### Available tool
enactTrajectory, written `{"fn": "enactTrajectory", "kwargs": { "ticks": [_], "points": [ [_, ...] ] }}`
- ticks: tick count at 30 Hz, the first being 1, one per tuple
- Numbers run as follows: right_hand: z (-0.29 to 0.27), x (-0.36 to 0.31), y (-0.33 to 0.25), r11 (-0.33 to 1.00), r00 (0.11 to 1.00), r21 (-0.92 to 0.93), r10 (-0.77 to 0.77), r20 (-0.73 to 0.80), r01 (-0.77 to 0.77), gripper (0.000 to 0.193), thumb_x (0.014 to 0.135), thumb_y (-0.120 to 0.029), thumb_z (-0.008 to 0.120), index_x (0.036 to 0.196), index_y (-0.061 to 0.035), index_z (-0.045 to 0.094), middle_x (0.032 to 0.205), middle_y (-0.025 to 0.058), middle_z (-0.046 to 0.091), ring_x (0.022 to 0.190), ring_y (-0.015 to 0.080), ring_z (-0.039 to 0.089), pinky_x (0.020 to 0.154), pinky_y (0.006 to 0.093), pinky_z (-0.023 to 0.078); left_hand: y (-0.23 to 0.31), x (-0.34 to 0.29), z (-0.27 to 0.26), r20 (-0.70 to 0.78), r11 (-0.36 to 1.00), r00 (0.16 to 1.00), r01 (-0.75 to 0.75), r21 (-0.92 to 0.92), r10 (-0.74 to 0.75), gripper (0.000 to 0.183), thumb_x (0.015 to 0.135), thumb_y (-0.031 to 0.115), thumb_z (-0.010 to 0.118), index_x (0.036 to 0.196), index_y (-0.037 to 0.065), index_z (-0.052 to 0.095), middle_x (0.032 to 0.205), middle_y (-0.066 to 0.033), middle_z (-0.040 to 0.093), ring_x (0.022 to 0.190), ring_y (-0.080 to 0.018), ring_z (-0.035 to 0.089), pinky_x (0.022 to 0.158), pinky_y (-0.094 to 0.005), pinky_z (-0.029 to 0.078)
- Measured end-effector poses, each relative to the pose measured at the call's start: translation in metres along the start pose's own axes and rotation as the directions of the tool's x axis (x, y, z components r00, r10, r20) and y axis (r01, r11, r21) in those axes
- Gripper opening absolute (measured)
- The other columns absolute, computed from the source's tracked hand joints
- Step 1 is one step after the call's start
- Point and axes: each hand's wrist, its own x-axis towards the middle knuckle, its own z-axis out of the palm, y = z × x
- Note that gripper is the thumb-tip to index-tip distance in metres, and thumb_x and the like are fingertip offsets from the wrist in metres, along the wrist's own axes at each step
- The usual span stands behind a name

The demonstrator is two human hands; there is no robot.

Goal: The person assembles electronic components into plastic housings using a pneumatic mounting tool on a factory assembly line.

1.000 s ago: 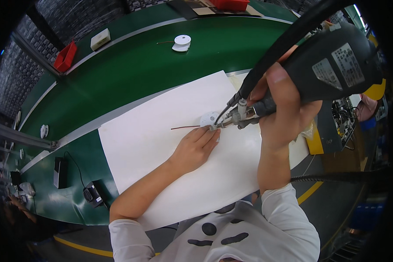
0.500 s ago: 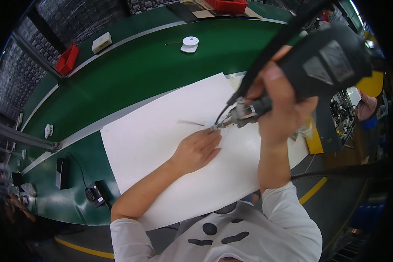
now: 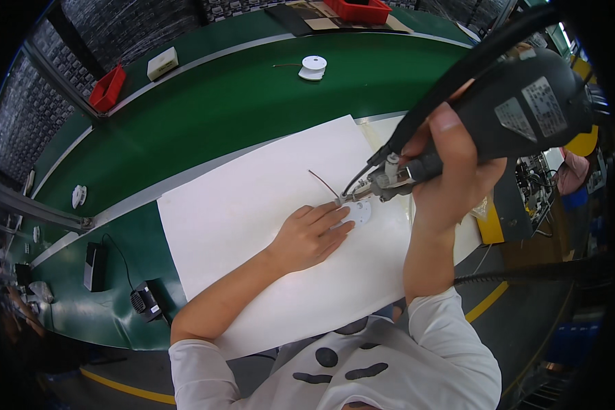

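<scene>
My right hand (image 3: 451, 157) is wrapped round a black electric screwdriver (image 3: 519, 102) with a thick black hose and a metal nose. Its tip is down at a small white round plastic part (image 3: 357, 214) on the white sheet. My left hand (image 3: 311, 236) holds that part from its left side, fingertips close to the metal nose. A thin brown wire (image 3: 323, 182) sticks out from the part toward the upper left. The fingers and the tool's nose cover some of the part.
Beyond the white sheet (image 3: 253, 273) runs a green belt (image 3: 219, 96) carrying a white spool-shaped part (image 3: 313, 67) with a wire. Another white part (image 3: 79, 197) lies farther left. Red bins (image 3: 107, 89) stand along the far edge. Two black boxes (image 3: 147, 301) with a cord sit at left.
The screwdriver and my right hand have shifted slightly right. The white part under my left fingers shows more, and its wire now points farther up. The spool-shaped part on the belt has moved right.
</scene>
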Motion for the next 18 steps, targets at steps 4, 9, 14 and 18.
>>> {"fn": "enactTrajectory", "kwargs": {
  "ticks": [4, 9, 14, 18],
  "points": [
    [0.001, 0.000, 0.008, 0.999, 0.998, 0.005, -0.039, 0.050, 0.038, 0.029, 0.085, -0.012, 0.071, 0.107, 0.0052, 0.065, 0.073, 0.0103, 0.067, 0.049, 0.0135, 0.060, 0.043, 0.0258, 0.049, 0.000, 0.000, 0.000, -0.002, 1.000, 1.000, 0.001, 0.003, -0.001, 0.030, 0.077, 0.011, 0.084, 0.106, 0.012, 0.077, 0.122, -0.0061, 0.071, 0.111, -0.0246, 0.069, 0.073, -0.0332, 0.054],
    [0.000, 0.001, 0.012, 0.998, 0.994, 0.028, -0.052, 0.091, 0.049, 0.027, 0.086, -0.012, 0.070, 0.107, 0.0048, 0.065, 0.073, 0.0102, 0.066, 0.050, 0.0131, 0.060, 0.043, 0.0255, 0.049, -0.001, -0.002, 0.001, -0.006, 1.000, 1.000, 0.002, -0.019, -0.002, 0.029, 0.076, 0.010, 0.084, 0.105, 0.011, 0.077, 0.122, -0.0061, 0.070, 0.112, -0.0249, 0.069, 0.071, -0.0338, 0.054],
    [0.000, 0.002, 0.010, 0.999, 0.995, -0.003, -0.044, 0.085, 0.044, 0.026, 0.086, -0.012, 0.070, 0.105, 0.0048, 0.065, 0.071, 0.0101, 0.066, 0.049, 0.0127, 0.059, 0.043, 0.0251, 0.048, -0.001, 0.001, 0.002, -0.001, 1.000, 1.000, 0.002, -0.027, -0.002, 0.029, 0.077, 0.010, 0.083, 0.105, 0.011, 0.077, 0.122, -0.0065, 0.070, 0.112, -0.0251, 0.069, 0.070, -0.0338, 0.054],
    [0.000, 0.007, 0.018, 0.998, 0.992, 0.048, -0.046, 0.115, 0.041, 0.023, 0.087, -0.012, 0.069, 0.102, 0.0050, 0.065, 0.069, 0.0093, 0.064, 0.048, 0.0125, 0.058, 0.043, 0.0249, 0.047, -0.003, 0.003, 0.003, 0.000, 0.999, 1.000, -0.002, -0.035, 0.002, 0.030, 0.077, 0.010, 0.083, 0.105, 0.010, 0.077, 0.122, -0.0070, 0.070, 0.111, -0.0259, 0.070, 0.070, -0.0340, 0.055]
  ]
}}
